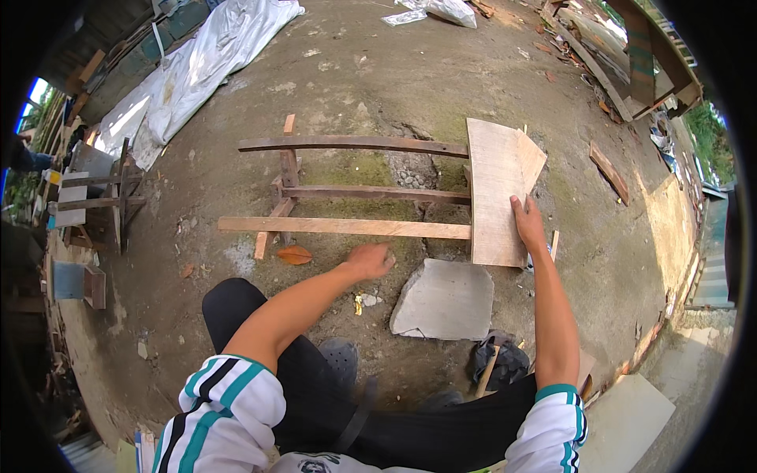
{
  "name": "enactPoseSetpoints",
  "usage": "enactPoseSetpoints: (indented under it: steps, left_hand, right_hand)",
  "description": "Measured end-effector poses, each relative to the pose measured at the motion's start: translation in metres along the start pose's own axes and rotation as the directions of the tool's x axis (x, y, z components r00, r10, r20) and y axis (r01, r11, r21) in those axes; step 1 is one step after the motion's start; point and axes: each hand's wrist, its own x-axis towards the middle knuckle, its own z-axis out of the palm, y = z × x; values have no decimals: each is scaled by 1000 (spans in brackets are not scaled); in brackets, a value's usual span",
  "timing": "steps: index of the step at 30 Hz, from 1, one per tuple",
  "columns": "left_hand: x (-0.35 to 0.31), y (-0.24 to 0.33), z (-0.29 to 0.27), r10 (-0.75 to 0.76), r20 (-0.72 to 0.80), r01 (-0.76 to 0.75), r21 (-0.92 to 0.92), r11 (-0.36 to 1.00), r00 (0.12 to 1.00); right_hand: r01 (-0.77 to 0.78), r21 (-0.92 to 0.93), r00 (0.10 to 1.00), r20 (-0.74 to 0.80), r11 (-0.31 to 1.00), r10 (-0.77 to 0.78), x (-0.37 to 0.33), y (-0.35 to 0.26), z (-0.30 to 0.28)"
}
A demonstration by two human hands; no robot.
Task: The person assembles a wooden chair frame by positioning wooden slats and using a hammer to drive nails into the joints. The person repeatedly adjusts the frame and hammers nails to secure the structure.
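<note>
A low wooden frame of long slats (355,227) and crossed legs lies on the ground in front of me. Across its right end rests a pale rectangular plywood board (493,193), with a smaller angled plywood piece (532,162) showing beside it. My right hand (530,221) grips the board's right edge, thumb on top. My left hand (371,261) hovers just nearer than the front slat, its fingers curled in; whatever they hold, if anything, is hidden. Below the board lies a flat grey concrete slab (444,301). Next to my knee, a wooden handle (489,370) leans against a crumpled black bag (506,363).
A white tarp (201,75) stretches along the far left. Another wooden frame (118,193) stands at the left. Loose timber (609,173) and a wooden structure (654,59) are on the right. A pale sheet (623,426) lies at lower right; a crack (418,177) crosses the concrete ground.
</note>
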Motion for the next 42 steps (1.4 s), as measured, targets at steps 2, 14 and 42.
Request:
enactPoseSetpoints:
  steps: [2,14,42]
  left_hand:
    - [-29,24,-49,358,327,-440,225,870,875]
    - [-45,-92,-207,-665,-257,691,13,723,701]
    - [-39,-123,-184,-665,-150,670,-22,742,732]
  right_hand:
    - [96,20,988,-122,995,-93,2,-7,4]
    - [-73,-316,986,-166,946,20,-21,-69,19]
    - [-56,-359,986,-167,931,-5,-16,-66,19]
